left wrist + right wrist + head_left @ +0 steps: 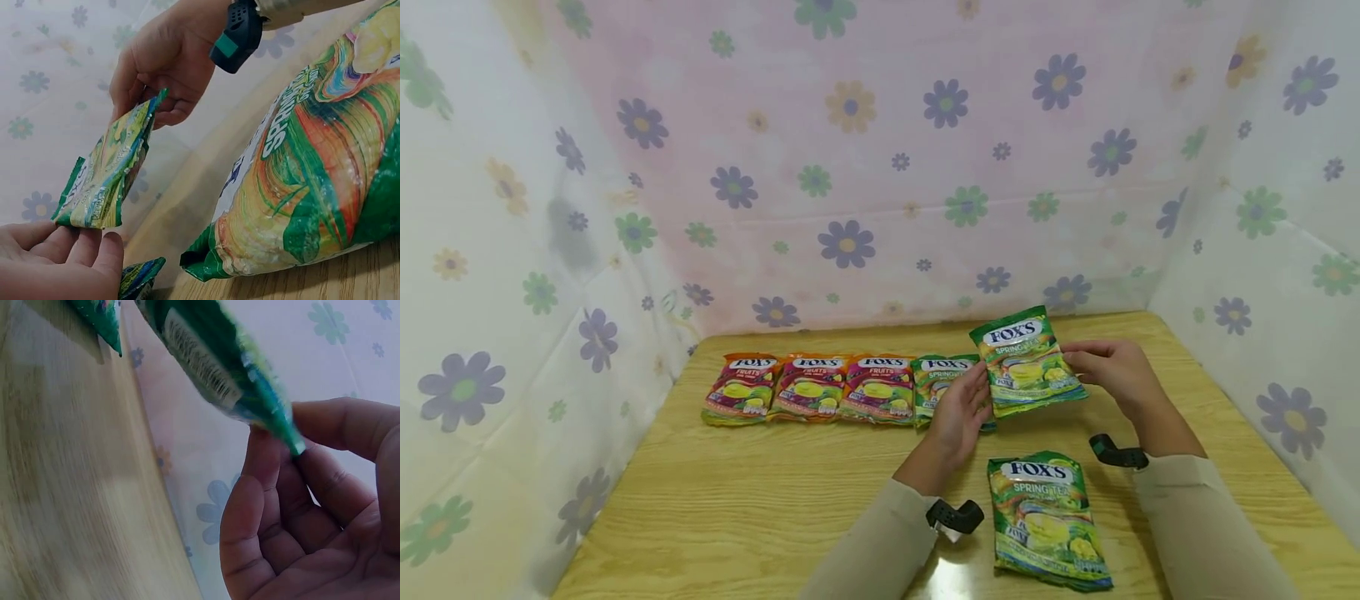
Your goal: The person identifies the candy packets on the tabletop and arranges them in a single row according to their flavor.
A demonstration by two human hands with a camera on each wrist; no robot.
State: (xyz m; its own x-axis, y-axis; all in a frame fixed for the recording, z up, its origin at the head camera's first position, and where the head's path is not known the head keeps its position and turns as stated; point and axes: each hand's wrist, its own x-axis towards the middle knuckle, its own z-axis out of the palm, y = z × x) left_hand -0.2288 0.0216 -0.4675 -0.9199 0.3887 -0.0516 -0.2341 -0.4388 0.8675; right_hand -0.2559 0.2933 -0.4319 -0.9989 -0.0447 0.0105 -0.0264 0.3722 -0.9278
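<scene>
A green Fox's Spring Tea candy bag [1028, 362] is held tilted above the back right of the table. My right hand [1112, 375] pinches its right edge between thumb and fingers, as the right wrist view shows with the bag's edge [275, 419]. My left hand [958, 417] is at the bag's left edge; in the left wrist view its fairly straight fingers [87, 247] touch that edge, the thumb hidden. Behind the left hand lies another green Spring Tea bag [931, 383], partly covered. A third green bag [1048, 525] lies near the front, between my forearms.
Three red-and-orange Fox's Fruits bags [741, 390] lie side by side in a row left of the partly covered green bag. The wooden table [737, 500] meets flowered cloth walls [895, 208] at the back and sides. Each wrist carries a black camera mount [955, 517].
</scene>
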